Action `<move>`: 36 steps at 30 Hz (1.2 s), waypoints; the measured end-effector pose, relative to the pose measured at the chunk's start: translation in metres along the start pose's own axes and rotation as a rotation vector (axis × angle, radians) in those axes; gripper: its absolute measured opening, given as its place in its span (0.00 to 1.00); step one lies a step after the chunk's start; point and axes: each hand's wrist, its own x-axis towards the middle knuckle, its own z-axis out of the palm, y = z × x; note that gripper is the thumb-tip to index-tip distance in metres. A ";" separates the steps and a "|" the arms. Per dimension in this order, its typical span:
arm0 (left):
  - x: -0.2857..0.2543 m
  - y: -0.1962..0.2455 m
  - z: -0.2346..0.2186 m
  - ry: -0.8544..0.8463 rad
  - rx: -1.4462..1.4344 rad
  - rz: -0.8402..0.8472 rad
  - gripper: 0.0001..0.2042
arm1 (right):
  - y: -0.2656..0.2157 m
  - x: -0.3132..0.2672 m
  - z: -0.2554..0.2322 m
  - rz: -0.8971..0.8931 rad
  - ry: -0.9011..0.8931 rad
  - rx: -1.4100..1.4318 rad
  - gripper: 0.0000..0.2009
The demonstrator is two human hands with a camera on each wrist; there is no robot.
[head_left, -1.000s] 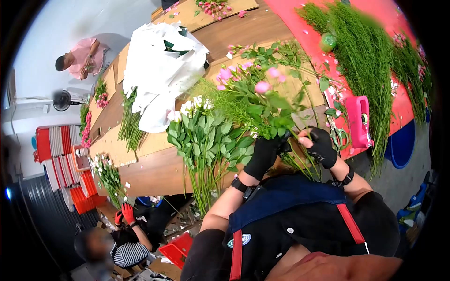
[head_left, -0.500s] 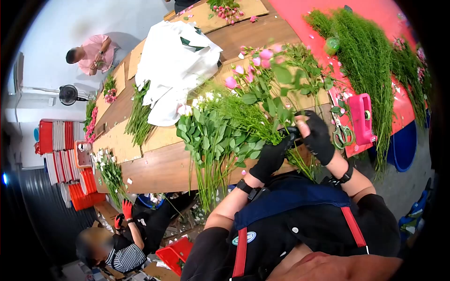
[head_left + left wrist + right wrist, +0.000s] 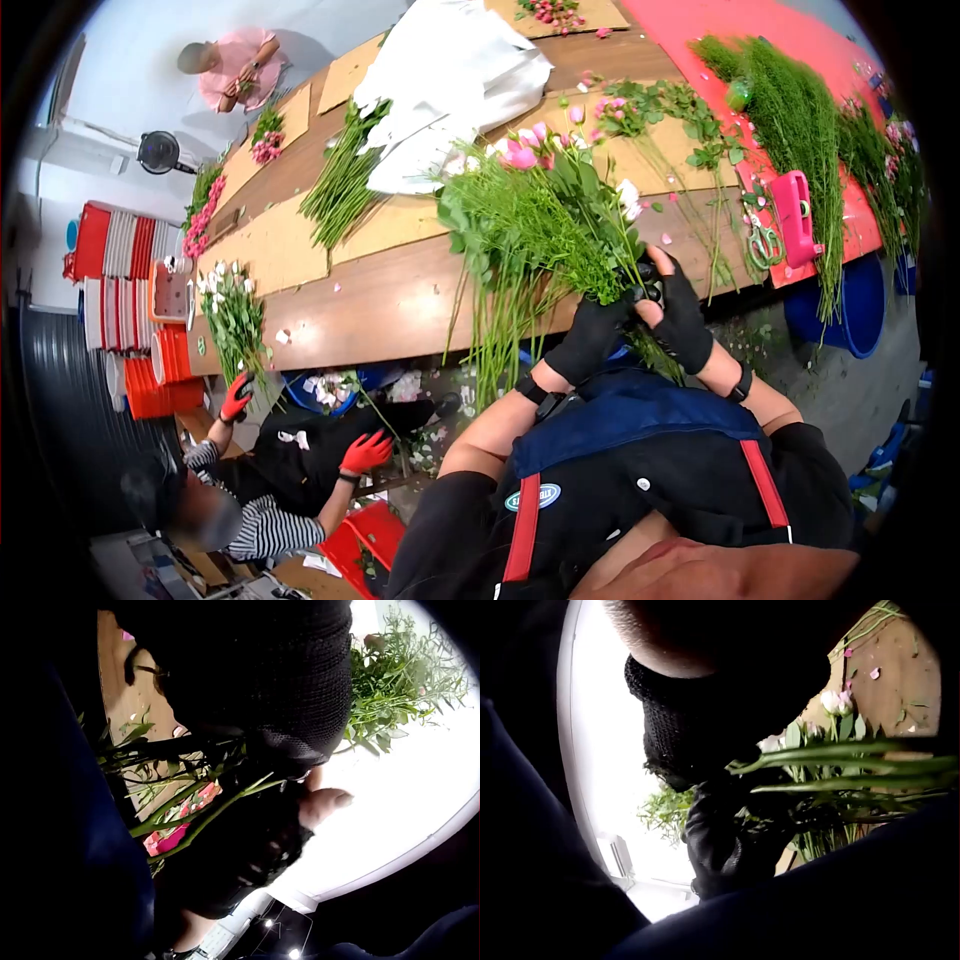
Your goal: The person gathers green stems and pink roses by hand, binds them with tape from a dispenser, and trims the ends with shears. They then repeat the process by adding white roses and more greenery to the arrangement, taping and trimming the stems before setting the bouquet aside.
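In black fingerless gloves, my left hand [image 3: 590,340] grips the stems of a bouquet [image 3: 575,205] close in front of my apron. The bouquet mixes pink roses [image 3: 525,150], white blooms [image 3: 628,198] and feathery greenery, its heads pointing away over the table. My right hand [image 3: 680,315] meets the left at the binding point, fingers and bare thumb curled round the stems. Cut stem ends [image 3: 655,355] stick out below both hands. In the right wrist view, thick green stems [image 3: 840,769] pass beside the gloved right hand [image 3: 682,735]. Much of both grips is dark or hidden.
Leafy stems [image 3: 510,320] overhang the table edge left of my hands. Scissors [image 3: 765,245] and a pink tape dispenser [image 3: 795,220] lie to the right, near long greenery [image 3: 795,130]. White sheeting [image 3: 450,80] covers the table's middle. A seated person in red gloves [image 3: 365,453] is at lower left.
The bouquet has turned in my hands, and white blooms now show on its right side. My right hand has closed in against the left. The seated person's red-gloved hands have moved apart.
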 end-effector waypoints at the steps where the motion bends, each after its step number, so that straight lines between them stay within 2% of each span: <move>1: -0.015 0.020 -0.005 -0.037 0.127 0.074 0.15 | -0.001 -0.014 0.005 0.047 -0.032 0.082 0.33; 2: -0.027 0.022 -0.017 -0.058 -0.014 0.050 0.16 | 0.002 -0.029 0.012 0.045 -0.033 0.111 0.27; 4: -0.050 0.021 -0.038 -0.098 -0.297 0.003 0.16 | -0.004 -0.046 0.018 0.194 -0.502 0.057 0.20; 5: -0.061 0.017 -0.051 -0.142 -0.266 0.037 0.16 | 0.005 -0.065 0.043 0.033 -0.412 0.059 0.15; 6: -0.078 0.024 -0.058 -0.103 -0.043 0.204 0.15 | -0.010 -0.068 0.056 0.152 -0.508 0.088 0.13; 8: -0.111 0.016 -0.083 0.019 0.295 0.301 0.14 | -0.027 -0.068 0.096 -0.097 -0.335 -0.023 0.11; 9: -0.126 0.012 -0.096 0.075 0.429 0.330 0.14 | -0.043 -0.056 0.100 -0.020 -0.632 0.005 0.13; 10: -0.137 0.007 -0.111 0.107 0.490 0.333 0.15 | -0.044 -0.055 0.126 -0.108 -0.563 0.091 0.14; 12: -0.157 -0.010 -0.150 0.202 0.481 0.285 0.19 | -0.047 -0.036 0.148 0.031 -0.934 0.179 0.16; 13: -0.169 -0.024 -0.176 0.267 0.409 0.232 0.25 | -0.043 -0.023 0.165 0.077 -1.002 0.247 0.17; 14: -0.181 -0.015 -0.181 0.320 0.324 0.229 0.28 | -0.035 -0.013 0.185 0.121 -1.074 0.315 0.18; 15: -0.193 -0.005 -0.187 0.373 0.238 0.232 0.31 | -0.031 -0.007 0.204 0.177 -0.878 0.506 0.19; 16: -0.199 0.019 -0.173 0.428 -0.076 0.211 0.28 | -0.028 0.013 0.222 0.201 -0.869 0.300 0.20; 17: -0.204 0.043 -0.159 0.498 -0.394 0.216 0.25 | -0.017 0.021 0.247 -0.123 -0.695 0.143 0.20; 18: -0.209 0.035 -0.167 0.466 -0.399 0.209 0.24 | -0.014 0.035 0.266 -0.363 -0.618 -0.065 0.20; 19: -0.218 0.020 -0.181 0.442 -0.402 0.207 0.23 | -0.003 0.045 0.290 -0.522 -0.576 -0.116 0.18; 20: -0.231 0.018 -0.183 0.470 0.251 0.246 0.25 | 0.004 0.052 0.315 -0.688 -0.529 -0.155 0.17; 21: -0.245 0.015 -0.185 0.583 0.896 0.278 0.27 | 0.006 0.054 0.332 -0.746 -0.502 -0.228 0.18; 22: -0.242 0.023 -0.176 0.609 0.708 0.285 0.20 | 0.011 0.054 0.346 -0.808 -0.474 -0.298 0.20; 23: -0.239 0.031 -0.166 0.637 0.519 0.300 0.15 | 0.020 0.053 0.355 -0.775 -0.571 -0.316 0.22; 24: -0.239 0.018 -0.170 0.639 0.246 0.241 0.15 | 0.034 0.050 0.362 -0.799 -0.630 -0.381 0.21; 25: -0.238 0.005 -0.174 0.664 -0.033 0.193 0.15 | 0.027 0.050 0.353 -0.779 -0.721 -0.477 0.21; 26: -0.238 -0.011 -0.183 0.650 -0.273 0.113 0.16 | 0.021 0.044 0.340 -0.765 -0.716 -0.472 0.21; 27: -0.234 0.001 -0.176 0.691 -0.466 -0.042 0.17 | 0.025 0.039 0.329 -0.789 -0.750 -0.561 0.19; 28: -0.229 -0.006 -0.178 0.661 -0.518 -0.094 0.18 | 0.026 0.035 0.311 -0.812 -0.784 -0.538 0.17; 29: -0.222 -0.019 -0.178 0.569 -0.570 -0.057 0.18 | 0.015 0.031 0.287 -0.791 -0.846 -0.618 0.14; 30: -0.216 -0.033 -0.178 0.474 -0.620 -0.021 0.18 | 0.011 0.022 0.269 -0.807 -0.799 -0.611 0.13; 31: -0.210 -0.038 -0.173 0.462 -0.626 -0.069 0.19 | 0.043 0.010 0.257 -0.871 -0.653 -0.560 0.11; 32: -0.202 -0.045 -0.166 0.445 -0.633 -0.121 0.19 | 0.046 0.006 0.235 -0.912 -0.693 -0.510 0.09; 33: -0.192 -0.057 -0.160 0.364 -0.622 -0.103 0.19 | 0.045 0.002 0.212 -0.787 -0.869 -0.656 0.06; 36: -0.171 -0.055 -0.134 0.330 -0.686 -0.146 0.15 | 0.067 -0.012 0.162 -0.684 -0.900 -0.787 0.06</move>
